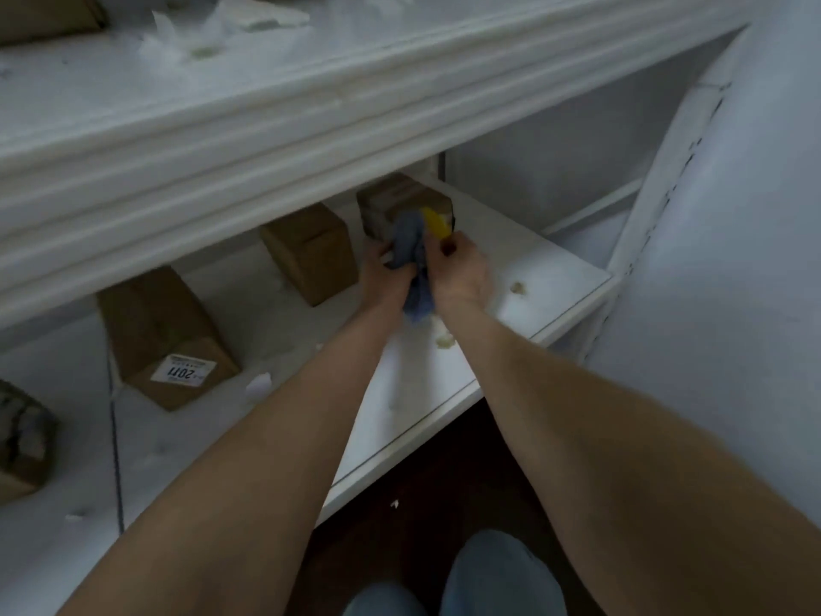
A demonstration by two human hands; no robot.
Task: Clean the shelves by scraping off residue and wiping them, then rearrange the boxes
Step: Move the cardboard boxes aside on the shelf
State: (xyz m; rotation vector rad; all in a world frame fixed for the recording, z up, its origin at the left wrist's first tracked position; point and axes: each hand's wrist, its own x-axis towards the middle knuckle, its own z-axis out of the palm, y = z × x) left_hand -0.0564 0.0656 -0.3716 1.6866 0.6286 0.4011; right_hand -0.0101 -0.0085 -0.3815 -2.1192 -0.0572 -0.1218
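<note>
L hand (384,271) grips the bunched blue cloth (415,260). R hand (460,269) pinches the yellow scraper (436,222), blade against the cloth, prob. to wipe gunk off it. Both are held over the shelf (564,277). 3 boxes (311,251) sit pushed back, likely to free the front. 2 residue lumps (517,287) lie near the front edge. Fingertips hidden by the cloth; scraper blurred, lower part covered; something at far left cut off.
</note>
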